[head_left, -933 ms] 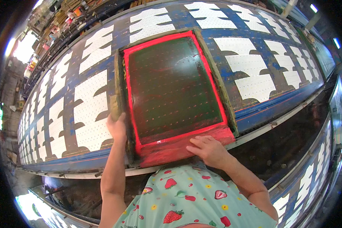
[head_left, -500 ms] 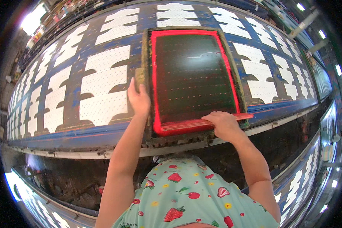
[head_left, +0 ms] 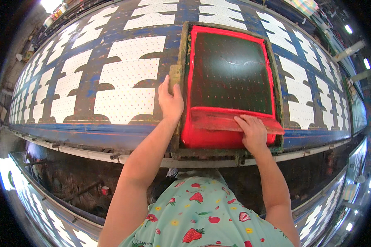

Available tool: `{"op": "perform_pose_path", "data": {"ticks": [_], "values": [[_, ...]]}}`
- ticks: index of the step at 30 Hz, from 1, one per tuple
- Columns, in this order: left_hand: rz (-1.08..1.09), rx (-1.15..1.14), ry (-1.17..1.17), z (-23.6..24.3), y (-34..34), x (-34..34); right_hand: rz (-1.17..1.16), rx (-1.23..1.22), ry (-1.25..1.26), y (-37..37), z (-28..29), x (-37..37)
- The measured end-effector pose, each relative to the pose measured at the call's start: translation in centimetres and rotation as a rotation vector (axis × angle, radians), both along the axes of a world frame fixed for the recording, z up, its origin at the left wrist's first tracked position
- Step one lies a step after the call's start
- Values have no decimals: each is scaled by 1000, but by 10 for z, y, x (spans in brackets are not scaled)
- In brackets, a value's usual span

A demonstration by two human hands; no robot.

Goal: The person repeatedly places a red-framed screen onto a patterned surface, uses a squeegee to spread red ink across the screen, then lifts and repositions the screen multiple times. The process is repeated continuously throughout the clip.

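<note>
A screen printing frame [head_left: 278, 90] lies on the long table, its dark green, dotted mesh [head_left: 231, 72] bordered in bright red ink. My left hand [head_left: 170, 96] grips a worn wooden handle [head_left: 175, 70] on the frame's left side. My right hand [head_left: 253, 133] has its fingers over a long red-coated squeegee [head_left: 214, 119] lying crosswise near the frame's near end, with a pool of red ink [head_left: 208, 138] below the blade. White cut pieces with small dots [head_left: 125, 101] lie in rows on both sides of the frame.
The blue-grey printing table [head_left: 136, 131] curves away both ways, with a metal rail [head_left: 193, 164] along its near edge. Similar tables with white pieces show at lower left [head_left: 62, 224] and lower right [head_left: 325, 210]. Cluttered shelving [head_left: 57, 12] is at upper left, posts [head_left: 349, 51] at right.
The frame and both hands sit farther right and higher in the view, which has shifted. The squeegee has moved slightly up the screen, showing more bright red ink below it.
</note>
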State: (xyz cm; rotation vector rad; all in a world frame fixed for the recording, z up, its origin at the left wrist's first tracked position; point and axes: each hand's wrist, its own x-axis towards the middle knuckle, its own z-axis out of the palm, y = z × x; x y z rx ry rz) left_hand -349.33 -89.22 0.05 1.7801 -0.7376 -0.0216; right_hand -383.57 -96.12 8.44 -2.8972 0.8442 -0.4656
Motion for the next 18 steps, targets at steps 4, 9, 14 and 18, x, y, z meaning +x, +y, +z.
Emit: {"op": "perform_pose_path", "data": {"ticks": [4, 9, 14, 18], "values": [[-12, -16, -8, 3, 2, -1, 56, -78, -38, -89, -9, 41], [-17, 32, 64, 13, 3, -4, 101, -137, -86, -211, -24, 96], [-11, 88, 124, 26, 5, -10, 66, -144, -84, -316, -30, 153], [5, 156, 192, 34, 5, -13, 0, -113, 29, -381, -20, 193]]}}
